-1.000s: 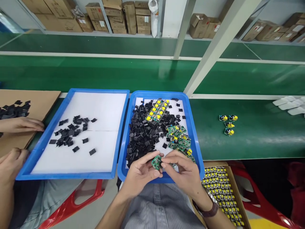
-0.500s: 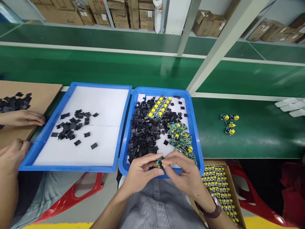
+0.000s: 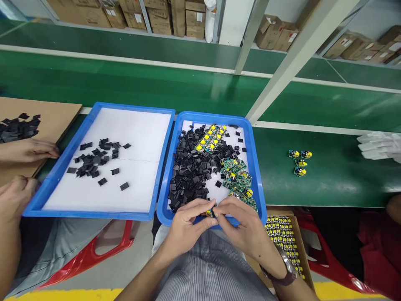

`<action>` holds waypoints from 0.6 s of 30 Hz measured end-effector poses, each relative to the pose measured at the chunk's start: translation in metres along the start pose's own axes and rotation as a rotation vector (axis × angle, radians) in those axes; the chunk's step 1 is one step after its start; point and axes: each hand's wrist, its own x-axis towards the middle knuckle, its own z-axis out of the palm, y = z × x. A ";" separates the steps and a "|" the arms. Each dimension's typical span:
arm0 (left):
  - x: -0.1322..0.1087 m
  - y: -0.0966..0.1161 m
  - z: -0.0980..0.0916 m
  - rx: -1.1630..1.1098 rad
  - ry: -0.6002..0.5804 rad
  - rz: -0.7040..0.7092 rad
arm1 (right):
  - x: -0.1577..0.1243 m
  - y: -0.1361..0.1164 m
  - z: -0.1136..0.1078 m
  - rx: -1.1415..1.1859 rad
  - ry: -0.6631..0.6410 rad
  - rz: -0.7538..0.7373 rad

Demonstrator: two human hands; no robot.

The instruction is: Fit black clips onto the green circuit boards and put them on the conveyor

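A small circuit board [image 3: 212,212] with a yellow part is pinched in the fingertips of my left hand [image 3: 189,223], over the near edge of a blue tray [image 3: 163,200]. My right hand [image 3: 242,221] closes its thumb and forefinger on the board's right side; whether a small black piece is also between them is hidden. In the tray beyond lie a heap of black folded pieces [image 3: 189,175], a block of boards with yellow parts [image 3: 211,139] and a loose pile of green circuit boards [image 3: 236,177].
Left, a second blue tray [image 3: 103,215] holds scattered black pieces [image 3: 90,165]; a co-worker's hands [image 3: 29,150] rest beside it. Several boards [image 3: 300,162] lie on the green bench [image 3: 328,188]. A cardboard box [image 3: 302,246] full of boards stands low right. A slanted post [image 3: 282,67] rises behind.
The board has turned between my fingertips, showing less of its green face, and my fingers have drawn closer around it. The view has shifted slightly. At far right, a person has come further into view.
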 end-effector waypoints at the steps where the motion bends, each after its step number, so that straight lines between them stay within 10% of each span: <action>1: -0.001 0.000 0.000 0.034 -0.014 -0.002 | 0.001 0.002 -0.001 0.043 -0.011 0.028; 10: -0.010 0.008 0.008 0.331 0.077 0.227 | -0.003 0.017 -0.004 0.599 -0.029 0.382; 18: -0.014 0.008 0.022 0.335 0.133 0.399 | -0.004 0.017 -0.012 0.555 -0.094 0.366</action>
